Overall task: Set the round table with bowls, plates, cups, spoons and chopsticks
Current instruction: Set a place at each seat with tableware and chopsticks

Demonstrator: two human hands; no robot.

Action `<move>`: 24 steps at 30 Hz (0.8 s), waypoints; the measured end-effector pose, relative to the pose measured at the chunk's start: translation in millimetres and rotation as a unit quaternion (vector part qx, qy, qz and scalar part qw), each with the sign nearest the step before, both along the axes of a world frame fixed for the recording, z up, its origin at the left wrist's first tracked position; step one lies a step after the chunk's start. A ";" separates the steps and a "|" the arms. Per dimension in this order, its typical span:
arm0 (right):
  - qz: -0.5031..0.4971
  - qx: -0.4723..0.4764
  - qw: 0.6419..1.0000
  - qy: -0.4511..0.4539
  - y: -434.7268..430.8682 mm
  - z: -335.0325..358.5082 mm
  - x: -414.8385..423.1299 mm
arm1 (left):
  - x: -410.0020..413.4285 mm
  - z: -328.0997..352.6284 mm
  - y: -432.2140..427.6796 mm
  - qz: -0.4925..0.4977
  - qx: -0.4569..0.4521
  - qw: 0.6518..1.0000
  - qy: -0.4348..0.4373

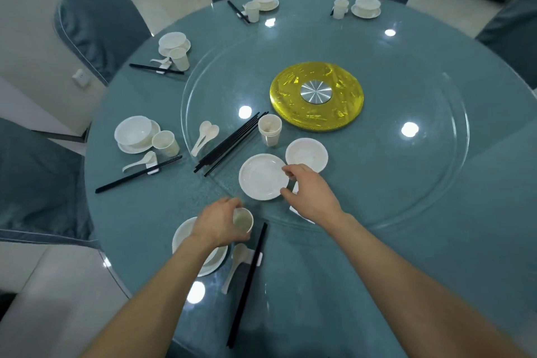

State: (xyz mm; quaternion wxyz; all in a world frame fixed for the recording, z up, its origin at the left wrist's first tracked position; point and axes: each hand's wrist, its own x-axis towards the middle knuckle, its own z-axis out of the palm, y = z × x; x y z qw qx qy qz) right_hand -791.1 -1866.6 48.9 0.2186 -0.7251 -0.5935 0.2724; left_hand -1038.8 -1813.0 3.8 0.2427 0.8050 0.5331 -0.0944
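My left hand (216, 222) grips a white cup (243, 220) at the near table edge, beside a bowl on a plate (186, 234), a white spoon (236, 264) and black chopsticks (248, 282). My right hand (308, 193) pinches the right rim of a white plate (261, 177) on the glass turntable (406, 183). Behind that plate sit a white bowl (306, 154), stacked cups (269, 129), a bundle of chopsticks (229, 144) and loose spoons (205, 135).
Several finished place settings ring the round teal table (377, 270) at left and far side. A yellow disc with a metal hub (316, 96) marks the turntable's middle. Teal-covered chairs (98, 26) surround the table. White items lie partly hidden under my right wrist.
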 end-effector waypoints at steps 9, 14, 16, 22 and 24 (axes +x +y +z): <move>-0.027 0.007 0.999 -0.016 -18.3 4.6 -1.9 | 6.9 -6.3 -8.6 -0.010 0.000 1.000 0.011; -0.041 0.009 0.999 -0.033 -31.0 8.7 -2.0 | 8.4 1.5 -8.4 -0.014 -0.010 1.000 0.015; -0.043 0.010 0.998 -0.039 -35.5 11.2 -1.3 | 9.0 7.2 -8.7 -0.014 -0.001 1.000 0.008; -0.054 0.012 0.997 -0.044 -45.1 10.8 8.8 | 13.2 31.0 -2.1 -0.003 0.040 0.999 -0.030; -0.066 0.011 0.997 -0.047 -47.7 9.6 12.2 | 11.7 37.7 -0.7 -0.002 0.067 0.997 -0.042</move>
